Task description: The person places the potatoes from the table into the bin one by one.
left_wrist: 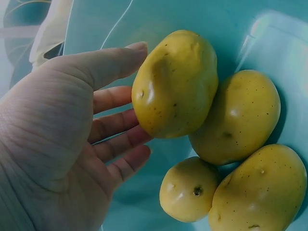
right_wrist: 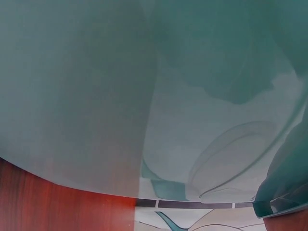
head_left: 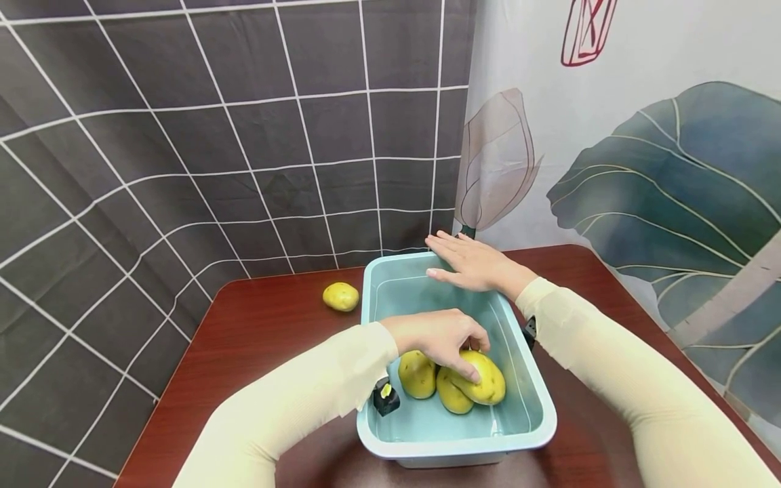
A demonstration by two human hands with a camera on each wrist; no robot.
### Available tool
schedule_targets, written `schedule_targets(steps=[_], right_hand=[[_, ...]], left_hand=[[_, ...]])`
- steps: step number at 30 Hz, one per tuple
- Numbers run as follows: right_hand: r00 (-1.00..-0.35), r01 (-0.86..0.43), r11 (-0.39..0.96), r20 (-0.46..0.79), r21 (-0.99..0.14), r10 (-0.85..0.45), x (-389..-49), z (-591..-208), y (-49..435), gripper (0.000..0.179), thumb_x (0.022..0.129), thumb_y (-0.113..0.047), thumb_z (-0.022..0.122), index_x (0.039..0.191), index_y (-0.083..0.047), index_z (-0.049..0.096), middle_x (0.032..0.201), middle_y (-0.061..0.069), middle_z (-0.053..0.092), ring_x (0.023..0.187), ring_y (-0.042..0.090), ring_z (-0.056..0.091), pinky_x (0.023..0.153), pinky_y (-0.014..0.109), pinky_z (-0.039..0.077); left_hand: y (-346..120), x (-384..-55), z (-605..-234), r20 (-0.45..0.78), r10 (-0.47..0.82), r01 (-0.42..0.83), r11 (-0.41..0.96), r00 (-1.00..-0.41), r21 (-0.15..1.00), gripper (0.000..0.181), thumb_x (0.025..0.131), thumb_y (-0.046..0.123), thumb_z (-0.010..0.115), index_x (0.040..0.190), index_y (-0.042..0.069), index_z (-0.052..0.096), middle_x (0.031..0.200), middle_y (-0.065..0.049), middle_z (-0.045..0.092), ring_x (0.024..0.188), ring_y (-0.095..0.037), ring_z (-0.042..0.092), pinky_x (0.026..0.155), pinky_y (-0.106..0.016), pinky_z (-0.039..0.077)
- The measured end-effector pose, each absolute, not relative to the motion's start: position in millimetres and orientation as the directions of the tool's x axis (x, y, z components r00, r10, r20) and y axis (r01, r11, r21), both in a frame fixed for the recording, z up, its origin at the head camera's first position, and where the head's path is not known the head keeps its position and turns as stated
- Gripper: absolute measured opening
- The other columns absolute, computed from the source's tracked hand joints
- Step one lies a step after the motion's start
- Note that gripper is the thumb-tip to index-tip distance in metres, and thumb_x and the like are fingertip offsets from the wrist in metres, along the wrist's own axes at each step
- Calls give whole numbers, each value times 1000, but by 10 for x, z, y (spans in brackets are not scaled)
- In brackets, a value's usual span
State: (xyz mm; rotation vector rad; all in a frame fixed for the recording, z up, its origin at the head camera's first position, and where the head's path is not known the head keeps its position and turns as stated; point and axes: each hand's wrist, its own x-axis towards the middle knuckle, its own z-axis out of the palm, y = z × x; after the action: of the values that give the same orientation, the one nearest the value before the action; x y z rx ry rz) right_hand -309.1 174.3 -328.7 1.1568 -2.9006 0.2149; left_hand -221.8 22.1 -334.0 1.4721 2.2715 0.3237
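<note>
A light blue plastic bin (head_left: 457, 447) holds several yellow potatoes. My left hand (head_left: 436, 337) reaches into it and grips one potato (head_left: 488, 383), thumb on one side and fingers on the other; in the left wrist view that potato (left_wrist: 175, 84) leans against a second potato (left_wrist: 236, 118). Below them lie a small potato (left_wrist: 188, 188) and a larger one (left_wrist: 262, 192). My right hand (head_left: 472, 263) lies with straight fingers over the bin's far right rim, palm down. The right wrist view shows mostly the bin's wall (right_wrist: 96, 96) close up; I cannot make out the hand there.
One more potato (head_left: 340, 297) sits on the reddish-brown table (head_left: 262, 339), left of the bin's far corner. Behind the table hangs a dark cloth with a white grid (head_left: 329, 135), beside a white curtain with a leaf print (head_left: 671, 176).
</note>
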Motion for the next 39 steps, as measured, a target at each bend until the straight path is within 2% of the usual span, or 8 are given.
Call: schedule_targets(steps=[3,9,19,27,32,39], right_hand=[[-725,-688,716,64,-122,-686,-3101,-3299,1748,81,94,-68,28,155,-16,15,159,2,17,147,18,7,116,46,7],[-727,-685,718,62,-122,-684,-3097,-3293,1755,82,94,-69,27,155,-16,14,159,0,16,147,17,7,116,46,8],[-726,-687,718,56,-114,-685,-3088,-3277,1743,82,94,-68,28,155,-15,14,159,4,18,147,19,8,115,49,11],[-742,-669,734,41,-121,-669,-3090,-3280,1738,81,94,-69,27,155,-18,13,160,1,15,146,16,6,116,46,9],[-739,-672,730,41,-121,-673,-3088,-3280,1737,83,93,-70,26,155,-18,13,160,2,16,147,17,6,116,47,9],[-744,-667,735,41,-122,-667,-3087,-3282,1735,82,93,-70,26,155,-19,13,160,-1,15,146,15,6,116,45,8]], left_hand=[[220,-2214,-3338,-218,909,811,417,-357,410,42,80,41,77,111,15,67,93,12,62,88,-7,59,74,-11,42],[223,-2211,-3336,-237,904,807,424,-354,412,45,81,42,76,115,15,66,96,12,63,89,-5,59,76,-11,43],[218,-2193,-3308,-239,907,799,420,-347,431,45,82,41,75,116,12,66,98,4,67,82,-4,58,72,-11,43],[222,-2201,-3314,-218,912,812,408,-347,416,45,81,41,76,114,12,67,94,8,65,86,-9,61,72,-10,43],[220,-2206,-3312,-211,914,812,406,-348,419,43,81,41,76,113,14,67,95,7,66,86,-8,61,73,-9,43],[219,-2198,-3286,-199,919,821,394,-340,413,43,81,41,76,114,14,67,95,11,63,88,-6,60,76,-9,42]])
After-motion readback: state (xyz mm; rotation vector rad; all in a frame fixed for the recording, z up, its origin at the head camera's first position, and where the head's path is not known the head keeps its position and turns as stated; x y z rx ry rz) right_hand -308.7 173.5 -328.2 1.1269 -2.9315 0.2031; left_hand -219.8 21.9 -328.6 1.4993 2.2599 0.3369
